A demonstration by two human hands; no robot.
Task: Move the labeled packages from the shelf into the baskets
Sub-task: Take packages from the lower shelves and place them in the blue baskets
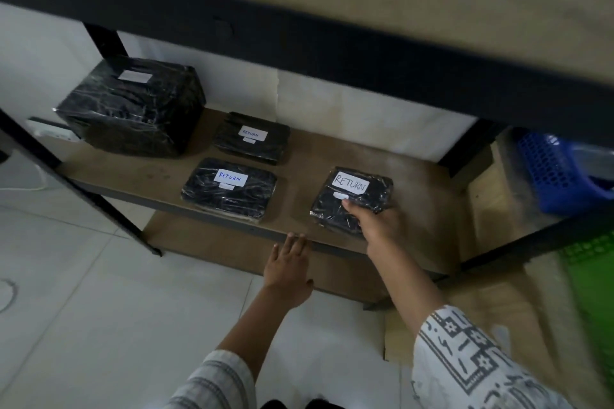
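Note:
Black plastic-wrapped packages lie on the brown shelf board (309, 173). My right hand (375, 219) grips the near edge of the rightmost package (352, 199), thumb on top below its white RETURN label. Two more flat RETURN packages lie left of it, one in front (229, 188) and one behind (252, 138). A large black box (133, 106) with a white label stands at the far left. My left hand (289, 269) hovers with straight fingers at the shelf's front edge, holding nothing.
A blue perforated basket (558, 169) sits to the right beyond the shelf post, and a green basket (594, 279) lies nearer on the right. The upper shelf's dark rail (299, 43) hangs overhead. White tiled floor (83, 292) lies on the left.

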